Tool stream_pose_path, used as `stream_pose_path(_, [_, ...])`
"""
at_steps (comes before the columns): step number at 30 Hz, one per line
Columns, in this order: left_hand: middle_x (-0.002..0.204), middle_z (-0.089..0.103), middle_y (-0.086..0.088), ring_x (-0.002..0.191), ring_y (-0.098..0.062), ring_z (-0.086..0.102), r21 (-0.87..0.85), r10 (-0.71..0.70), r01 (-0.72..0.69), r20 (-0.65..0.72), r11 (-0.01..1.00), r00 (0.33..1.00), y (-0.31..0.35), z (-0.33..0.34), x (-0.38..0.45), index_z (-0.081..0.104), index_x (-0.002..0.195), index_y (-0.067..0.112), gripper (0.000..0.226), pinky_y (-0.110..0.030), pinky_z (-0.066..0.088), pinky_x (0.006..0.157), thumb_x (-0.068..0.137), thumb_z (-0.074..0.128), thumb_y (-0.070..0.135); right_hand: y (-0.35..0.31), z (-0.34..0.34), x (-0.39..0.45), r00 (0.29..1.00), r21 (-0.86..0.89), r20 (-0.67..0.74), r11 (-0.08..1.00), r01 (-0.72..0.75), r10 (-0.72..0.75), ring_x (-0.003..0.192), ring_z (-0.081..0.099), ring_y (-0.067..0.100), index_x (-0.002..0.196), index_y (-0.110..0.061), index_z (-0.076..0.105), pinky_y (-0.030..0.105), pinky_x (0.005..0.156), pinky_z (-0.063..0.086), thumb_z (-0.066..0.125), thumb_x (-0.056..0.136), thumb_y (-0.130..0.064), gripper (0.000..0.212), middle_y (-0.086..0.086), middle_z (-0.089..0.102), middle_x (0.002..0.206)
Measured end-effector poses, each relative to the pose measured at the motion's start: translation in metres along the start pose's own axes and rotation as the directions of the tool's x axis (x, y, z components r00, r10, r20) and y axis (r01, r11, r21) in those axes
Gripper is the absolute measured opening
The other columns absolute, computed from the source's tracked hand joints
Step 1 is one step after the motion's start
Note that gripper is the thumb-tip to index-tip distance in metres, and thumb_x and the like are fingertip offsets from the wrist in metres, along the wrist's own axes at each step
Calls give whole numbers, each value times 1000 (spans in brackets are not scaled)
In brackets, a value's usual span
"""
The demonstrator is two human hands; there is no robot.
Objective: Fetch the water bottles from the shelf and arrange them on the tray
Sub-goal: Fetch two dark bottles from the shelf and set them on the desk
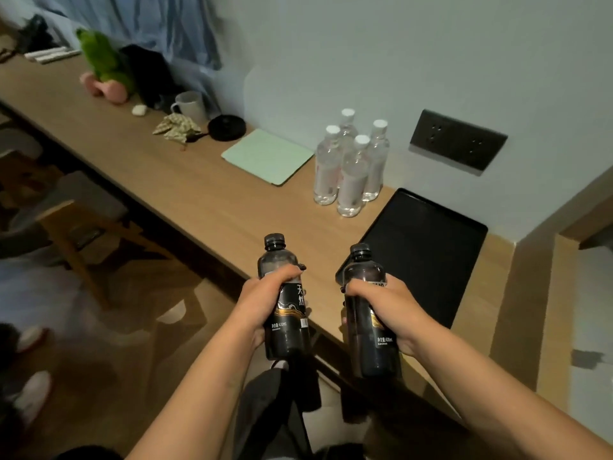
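Note:
My left hand grips a dark bottle with a black label, held upright over the counter's front edge. My right hand holds a second dark bottle upright at the near left corner of the black tray. The tray lies flat on the wooden counter with nothing on it. Several clear water bottles with white caps stand grouped just beyond the tray's far left corner, against the wall.
A pale green pad, a black lid, a white mug, a crumpled cloth and a green plush toy line the wooden counter to the left. A dark socket panel sits on the wall. A wooden stool stands below.

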State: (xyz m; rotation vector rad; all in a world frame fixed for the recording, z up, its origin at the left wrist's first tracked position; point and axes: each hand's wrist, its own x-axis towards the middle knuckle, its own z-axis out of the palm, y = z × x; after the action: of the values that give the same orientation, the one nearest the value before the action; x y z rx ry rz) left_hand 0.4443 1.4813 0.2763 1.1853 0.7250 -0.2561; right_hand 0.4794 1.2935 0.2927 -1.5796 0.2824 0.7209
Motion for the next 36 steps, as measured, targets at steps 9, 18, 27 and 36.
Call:
stream_pose_path(9, [73,71,-11,62,-23,69,198,12,-28,82,980,997,82,3,123,66,96,6,30,-31,57,57,71,75,19,-51,25,89,966,26,-257,999,36,-28,87,71,35,92,-20,64,57,85,54,76,51,-30,44,16,72,95])
stream_pose_path(18, [74,67,6,49,6,63,400,175,-232,175,887,969,124,15,205,61,81,21,25,-12,46,46,70,81,10,-88,45,151,919,-76,-377,993,91,-113,63,67,0,98,-15,63,8,48,45,78,70,-9,32,-1,68,86])
stream_pose_path(27, [104,62,5,99,-16,58,559,197,-312,257,768,946,129,17,258,55,112,25,56,-32,46,90,65,84,14,-86,61,207,766,-151,-624,986,76,-155,85,58,2,97,-29,57,19,68,45,83,63,-25,43,-14,63,90])
stream_pose_path(36, [98,63,11,98,-12,61,614,308,-455,336,644,890,117,8,281,56,109,25,56,-26,49,88,62,85,19,-56,61,229,689,-170,-677,966,193,-257,97,58,-1,111,-23,57,17,80,45,81,68,-19,49,-12,63,100])
